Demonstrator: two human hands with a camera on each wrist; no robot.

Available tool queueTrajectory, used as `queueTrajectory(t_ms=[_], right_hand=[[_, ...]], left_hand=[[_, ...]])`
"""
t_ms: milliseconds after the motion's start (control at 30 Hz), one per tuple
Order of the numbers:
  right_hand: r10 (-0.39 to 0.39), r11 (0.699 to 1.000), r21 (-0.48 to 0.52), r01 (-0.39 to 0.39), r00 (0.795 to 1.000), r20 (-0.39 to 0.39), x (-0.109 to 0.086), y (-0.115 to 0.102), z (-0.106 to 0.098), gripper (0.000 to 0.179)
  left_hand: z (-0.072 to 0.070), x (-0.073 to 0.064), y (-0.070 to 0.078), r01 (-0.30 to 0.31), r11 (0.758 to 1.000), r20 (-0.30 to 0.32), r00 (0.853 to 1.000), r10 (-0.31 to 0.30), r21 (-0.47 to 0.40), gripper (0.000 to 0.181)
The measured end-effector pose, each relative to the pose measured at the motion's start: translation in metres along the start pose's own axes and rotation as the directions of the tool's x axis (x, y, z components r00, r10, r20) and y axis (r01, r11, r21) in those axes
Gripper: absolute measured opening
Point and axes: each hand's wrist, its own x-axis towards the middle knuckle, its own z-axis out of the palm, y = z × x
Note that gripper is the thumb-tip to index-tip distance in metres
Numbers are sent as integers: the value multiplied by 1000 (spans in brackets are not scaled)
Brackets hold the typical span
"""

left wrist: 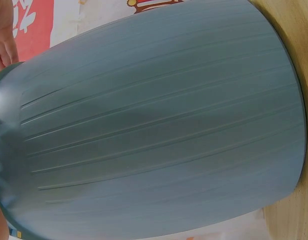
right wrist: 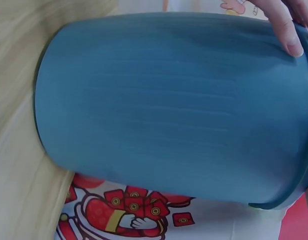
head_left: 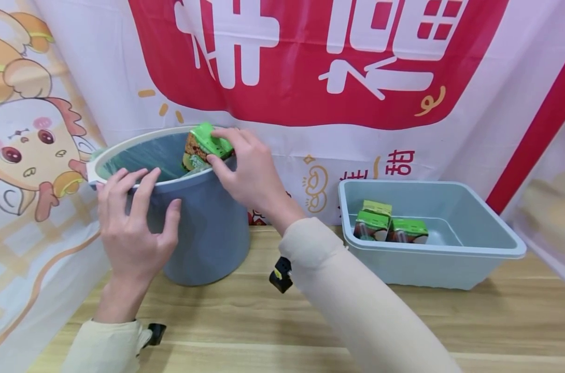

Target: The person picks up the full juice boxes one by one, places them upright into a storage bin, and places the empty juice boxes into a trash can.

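A blue-grey trash bin stands upright on the table, lined with a thin greenish bag. At its left front, my left hand holds the rim, fingers over the edge and thumb against the outer wall; that thumb also shows in the right wrist view. Over the right side of the bin's mouth, my right hand grips a small green drink carton between thumb and fingers. The carton is tilted, its lower end at the bag and partly below the rim.
To the right, a pale blue plastic tub contains several green-topped cartons on its left side. Behind both containers hangs a printed cloth, which continues down the left. Wood-grain tabletop shows in front.
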Motion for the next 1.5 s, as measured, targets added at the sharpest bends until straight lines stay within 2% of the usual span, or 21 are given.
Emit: queueTrajectory(t_ms=[267,667,1033,1167,1333,1500], right_hand=[[-9,999,-39,11,999,40,3,0,-2,43],[23,992,-122,-6,990,137,8,-3,-6,44],[22,991,-131,1,985,173,7,-2,-9,40],[27,994,-112,-1,972,233,6,-2,-12,44],[2,996,-90,27,950,312,-3,-2,-24,55],[-16,995,-91,48,945,326,-23,10,-46,59]], left_hand=[[0,1,1,-4,1000,-8,1000,4,1,51],[-1,2,2,2,1000,-26,1000,-2,-13,50],[0,2,1,-8,1000,-21,1000,8,-6,51],[1,2,1,-10,1000,-24,1000,10,-6,50],[1,2,2,-10,1000,-33,999,10,-11,50],[1,1,3,1,1000,-22,1000,-1,-11,50]])
